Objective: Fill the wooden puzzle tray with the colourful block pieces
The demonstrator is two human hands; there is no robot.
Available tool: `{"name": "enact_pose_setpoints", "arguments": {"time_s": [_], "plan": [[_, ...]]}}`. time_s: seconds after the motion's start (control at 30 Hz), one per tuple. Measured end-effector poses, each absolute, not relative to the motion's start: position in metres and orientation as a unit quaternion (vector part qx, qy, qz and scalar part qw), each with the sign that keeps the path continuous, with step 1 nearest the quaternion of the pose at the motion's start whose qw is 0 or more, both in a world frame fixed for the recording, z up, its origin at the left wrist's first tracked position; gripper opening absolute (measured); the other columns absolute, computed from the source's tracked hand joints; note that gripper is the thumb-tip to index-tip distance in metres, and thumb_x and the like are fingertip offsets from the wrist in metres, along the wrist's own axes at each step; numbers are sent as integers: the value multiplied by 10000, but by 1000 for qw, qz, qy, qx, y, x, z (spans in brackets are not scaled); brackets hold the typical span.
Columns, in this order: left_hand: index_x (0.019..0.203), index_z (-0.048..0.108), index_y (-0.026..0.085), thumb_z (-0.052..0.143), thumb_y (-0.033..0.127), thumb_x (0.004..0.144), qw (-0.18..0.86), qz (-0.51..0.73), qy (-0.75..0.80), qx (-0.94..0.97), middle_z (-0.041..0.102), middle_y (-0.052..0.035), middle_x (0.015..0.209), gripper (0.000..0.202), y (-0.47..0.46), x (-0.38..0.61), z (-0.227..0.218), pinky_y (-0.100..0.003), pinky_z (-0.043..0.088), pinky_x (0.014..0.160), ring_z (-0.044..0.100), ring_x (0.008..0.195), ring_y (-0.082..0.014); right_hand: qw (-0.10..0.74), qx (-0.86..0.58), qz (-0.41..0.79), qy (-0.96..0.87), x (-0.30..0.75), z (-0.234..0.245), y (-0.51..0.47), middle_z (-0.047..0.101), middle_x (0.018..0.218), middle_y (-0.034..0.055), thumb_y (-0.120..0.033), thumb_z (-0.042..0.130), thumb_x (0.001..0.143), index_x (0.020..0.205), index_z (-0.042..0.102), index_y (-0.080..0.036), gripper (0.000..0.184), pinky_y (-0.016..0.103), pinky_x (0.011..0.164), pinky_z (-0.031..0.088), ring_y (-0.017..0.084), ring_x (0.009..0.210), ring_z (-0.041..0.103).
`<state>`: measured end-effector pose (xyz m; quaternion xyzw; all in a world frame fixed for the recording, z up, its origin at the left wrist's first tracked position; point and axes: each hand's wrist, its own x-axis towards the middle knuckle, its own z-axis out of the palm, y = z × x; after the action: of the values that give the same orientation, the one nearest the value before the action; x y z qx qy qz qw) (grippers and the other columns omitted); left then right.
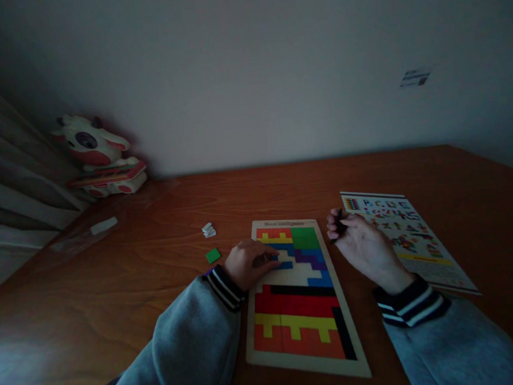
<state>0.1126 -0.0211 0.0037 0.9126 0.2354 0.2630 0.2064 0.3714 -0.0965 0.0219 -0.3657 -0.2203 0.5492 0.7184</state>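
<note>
A wooden puzzle board lies in front of me, filled with coloured block pieces in red, yellow, orange, green, purple, blue and black. My left hand rests on the board's left side, its fingers closed on a blue piece that lies in the frame. My right hand hovers just right of the board, fingers curled around a black piece. A loose green piece lies on the table left of the board.
A printed pattern sheet lies right of the board under my right wrist. Small white pieces sit behind the green one. A toy cow stands at the back left by a curtain. A white strip lies on plastic.
</note>
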Motion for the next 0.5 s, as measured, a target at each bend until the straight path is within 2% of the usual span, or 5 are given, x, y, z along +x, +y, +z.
{"name": "enact_pose_setpoints", "arguments": {"time_s": [0.2,0.37,0.5], "plan": [[909,713,175,639,342,895,176,300,216,912,692,-28,761,183,-22,111,8,-268,512,706,635,708,-144,706,-365,566,-220,371,21,-95,634,851,22,-108,725,722,915,704,-211,220,213,601,542,125,769,588],[932,715,187,657,315,881,186,298,241,904,711,-22,794,150,-22,110,11,-256,529,697,659,719,-140,711,-338,601,-138,377,23,-95,670,864,48,-7,689,726,932,704,-138,245,96,653,570,77,757,639],[900,713,187,682,345,864,183,344,302,870,730,-27,823,165,-15,106,12,-251,542,683,670,718,-141,715,-315,618,-88,385,20,-94,679,859,42,0,665,753,950,692,-144,245,73,633,577,61,715,654]]}}
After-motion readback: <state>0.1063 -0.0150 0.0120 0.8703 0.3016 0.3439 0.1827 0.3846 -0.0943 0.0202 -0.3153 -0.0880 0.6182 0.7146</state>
